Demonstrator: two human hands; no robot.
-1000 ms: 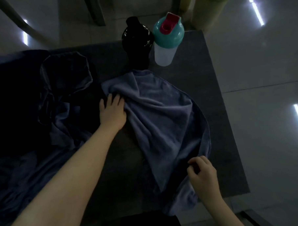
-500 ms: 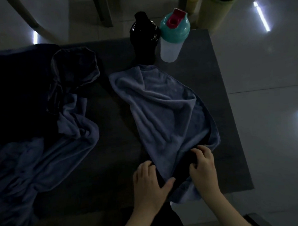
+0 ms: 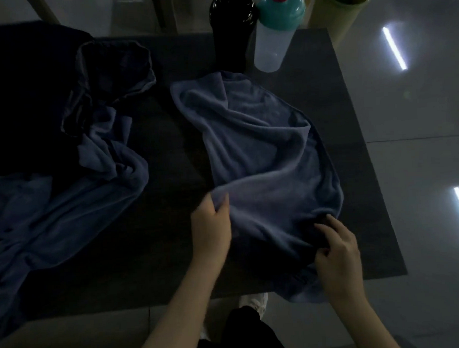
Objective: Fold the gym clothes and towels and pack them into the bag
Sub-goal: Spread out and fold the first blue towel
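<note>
A grey-blue towel [image 3: 258,146] lies rumpled on the dark table [image 3: 339,121], its near end hanging over the front edge. My left hand [image 3: 212,224] pinches the towel's left edge between thumb and fingers. My right hand [image 3: 337,250] grips the towel's near right corner with curled fingers. A second grey-blue cloth [image 3: 74,191] sprawls at the left. Behind it lies a dark garment [image 3: 22,90] with a rounded opening [image 3: 113,71]. No bag can be made out in this dim view.
A black bottle [image 3: 232,29] and a clear shaker with a teal lid [image 3: 275,32] stand at the table's far edge, just behind the towel. A yellow-green bin [image 3: 339,11] stands on the floor beyond. The table's right edge borders tiled floor.
My left hand came back from the towel's far left edge to its near left edge and now pinches it, lifted slightly. My right hand stays on the near right corner.
</note>
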